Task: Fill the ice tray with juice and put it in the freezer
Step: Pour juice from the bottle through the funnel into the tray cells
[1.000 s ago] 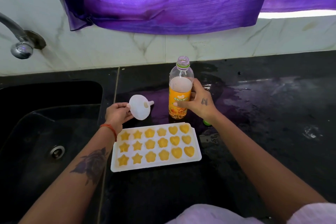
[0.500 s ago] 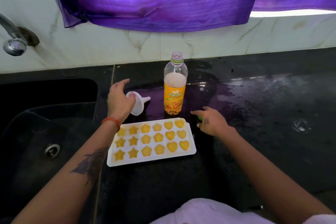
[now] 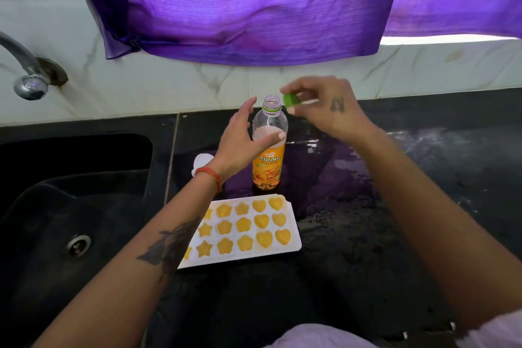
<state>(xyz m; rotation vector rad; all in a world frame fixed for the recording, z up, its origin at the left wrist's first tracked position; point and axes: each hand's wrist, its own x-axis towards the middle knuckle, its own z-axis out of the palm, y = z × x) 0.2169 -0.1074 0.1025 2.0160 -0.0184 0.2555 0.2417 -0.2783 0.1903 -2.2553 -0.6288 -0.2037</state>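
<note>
1. All visible star, flower and heart cavities of the white plastic ice tray point(image 3: 293, 230) hold orange juice. The left forearm hides part of the tray's left columns, so those cavities cannot be fully checked. Judged from this, the filling step is complete or nearly so.
2. The tray lies flat on the black stone countertop point(image 3: 395, 234), just in front of the clear plastic juice bottle with the orange label point(image 3: 268, 161). The bottle stands upright with its mouth uncovered and holds juice to roughly two-thirds of its height.
3. The right hand point(image 3: 324, 110) pinches the small green screw cap point(image 3: 291, 100) between thumb and fingertips, just beside the bottle mouth and level with it.
4. The left hand point(image 3: 243, 141) is spread around the bottle's shoulder with fingers extended. The thumb lies across the front of the bottle; a firm grip is not evident.
5. The white plastic funnel point(image 3: 202, 162) lies on the countertop behind the left wrist, mostly hidden.
6. Step in hand, as a judgement: capping the bottle.
7. Remaining: lifting the tray level and placing it in the freezer. No freezer is in view.
8. Handling note: the cavities appear full to the brim, so any tilt is likely to spill juice.
</note>
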